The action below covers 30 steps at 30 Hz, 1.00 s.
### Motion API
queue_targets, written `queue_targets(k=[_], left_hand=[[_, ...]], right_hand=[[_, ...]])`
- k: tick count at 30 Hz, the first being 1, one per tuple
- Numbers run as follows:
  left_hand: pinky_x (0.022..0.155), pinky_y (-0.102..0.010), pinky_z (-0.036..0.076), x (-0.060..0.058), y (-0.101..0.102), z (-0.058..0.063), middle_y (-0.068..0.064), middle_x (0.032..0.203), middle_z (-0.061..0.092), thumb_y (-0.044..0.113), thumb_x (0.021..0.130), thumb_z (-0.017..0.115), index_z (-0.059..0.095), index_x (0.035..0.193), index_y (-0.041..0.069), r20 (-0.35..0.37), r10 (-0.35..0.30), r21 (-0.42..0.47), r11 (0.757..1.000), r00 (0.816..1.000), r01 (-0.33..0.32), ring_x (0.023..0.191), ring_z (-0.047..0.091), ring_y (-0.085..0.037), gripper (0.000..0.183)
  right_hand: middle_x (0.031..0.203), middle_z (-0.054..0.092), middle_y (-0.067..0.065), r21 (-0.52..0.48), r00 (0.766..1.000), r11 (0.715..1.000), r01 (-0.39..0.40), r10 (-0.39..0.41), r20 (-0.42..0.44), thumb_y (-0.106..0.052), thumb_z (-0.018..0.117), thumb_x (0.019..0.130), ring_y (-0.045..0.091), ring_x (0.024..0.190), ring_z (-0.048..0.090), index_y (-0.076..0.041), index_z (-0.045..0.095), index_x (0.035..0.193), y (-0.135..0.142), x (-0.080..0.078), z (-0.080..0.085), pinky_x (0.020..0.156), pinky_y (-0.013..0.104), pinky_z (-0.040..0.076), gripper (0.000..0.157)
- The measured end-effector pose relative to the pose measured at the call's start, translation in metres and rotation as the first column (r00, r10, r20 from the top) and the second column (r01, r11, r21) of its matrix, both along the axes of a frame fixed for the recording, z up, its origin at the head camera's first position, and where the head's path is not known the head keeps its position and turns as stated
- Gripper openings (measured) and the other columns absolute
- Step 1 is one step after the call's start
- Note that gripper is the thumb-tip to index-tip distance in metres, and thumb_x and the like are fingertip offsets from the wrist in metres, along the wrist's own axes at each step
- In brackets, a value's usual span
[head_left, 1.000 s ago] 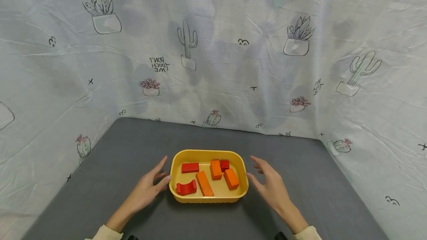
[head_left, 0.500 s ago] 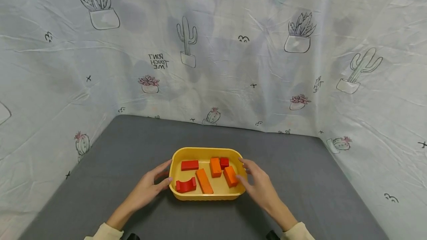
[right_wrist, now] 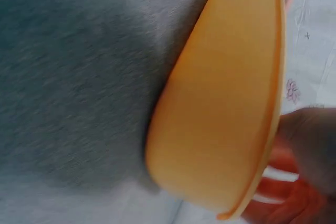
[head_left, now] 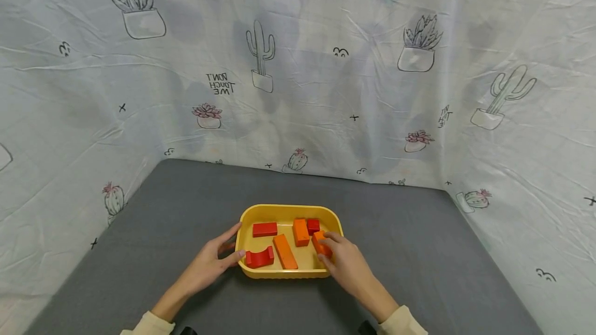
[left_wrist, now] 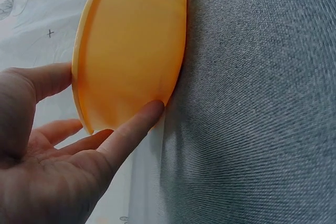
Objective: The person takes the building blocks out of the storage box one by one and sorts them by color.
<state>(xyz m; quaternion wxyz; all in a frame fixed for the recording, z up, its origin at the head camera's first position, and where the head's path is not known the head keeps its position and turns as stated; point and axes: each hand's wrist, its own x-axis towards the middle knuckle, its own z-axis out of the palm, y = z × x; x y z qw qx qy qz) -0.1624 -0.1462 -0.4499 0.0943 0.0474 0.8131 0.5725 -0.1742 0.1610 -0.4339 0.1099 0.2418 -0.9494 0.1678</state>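
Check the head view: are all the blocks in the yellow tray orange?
No, the curved block in the yellow tray, on the side nearer the left hand, is red.

From my remote post I see a dark gray tabletop [head_left: 195, 190], flat and matte, filling the lower part of the head view. Its far edge runs nearly straight, sloping slightly down to the right, and its two sides spread wider toward the near edge of the view. In the left wrist view I can make out a fine, ribbed, cloth-like weave; in the right wrist view that surface is blurred. One yellow tray [head_left: 279, 213] sits directly on it, upright and open at the top, a rounded rectangle with its long sides running left to right. Soft shadows [head_left: 342, 293] darken the gray around its base.
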Motion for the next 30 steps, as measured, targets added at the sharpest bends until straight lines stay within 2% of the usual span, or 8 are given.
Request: queue_targets(k=[5,11,20,30], left_hand=[[0.074,-0.029,0.054,0.001,0.000,-0.002,-0.005,0.146,0.026,0.021,0.084,0.065,0.029,0.142,0.021,0.017,-0.016,0.075,0.997,1.000,0.015,0.123,0.040,-0.034,0.069],[0.073,-0.032,0.054,0.002,0.002,-0.001,-0.013,0.144,0.028,0.018,0.084,0.065,0.028,0.143,0.021,0.031,-0.026,0.141,0.990,0.999,0.021,0.121,0.040,-0.037,0.070],[0.074,-0.034,0.054,0.003,0.000,-0.001,-0.015,0.144,0.026,0.017,0.085,0.064,0.026,0.143,0.023,0.039,-0.045,0.190,0.981,0.998,0.036,0.122,0.039,-0.039,0.070],[0.072,-0.036,0.054,0.003,0.001,-0.005,-0.016,0.143,0.028,0.015,0.085,0.064,0.026,0.143,0.023,0.056,-0.029,0.205,0.979,0.998,0.017,0.120,0.042,-0.038,0.070]], right_hand=[[0.083,0.059,0.002,0.098,0.994,0.991,0.093,-0.097,0.040,-0.013,0.075,0.072,0.014,0.066,0.055,-0.006,0.068,0.089,-0.010,-0.001,0.004,0.058,0.028,0.050,0.020],[0.087,0.060,0.008,0.175,0.984,0.971,0.162,-0.172,0.042,-0.013,0.076,0.070,0.021,0.064,0.057,-0.004,0.068,0.094,-0.019,-0.003,0.005,0.056,0.032,0.052,0.026],[0.085,0.059,0.008,0.207,0.978,0.958,0.197,-0.207,0.025,-0.013,0.077,0.070,0.022,0.061,0.054,-0.009,0.069,0.096,-0.025,-0.010,0.006,0.055,0.037,0.052,0.028],[0.074,0.060,0.006,0.289,0.982,0.943,0.166,-0.184,0.033,-0.009,0.071,0.072,0.018,0.056,0.045,-0.014,0.068,0.103,-0.027,-0.017,0.001,0.046,0.031,0.046,0.032]])
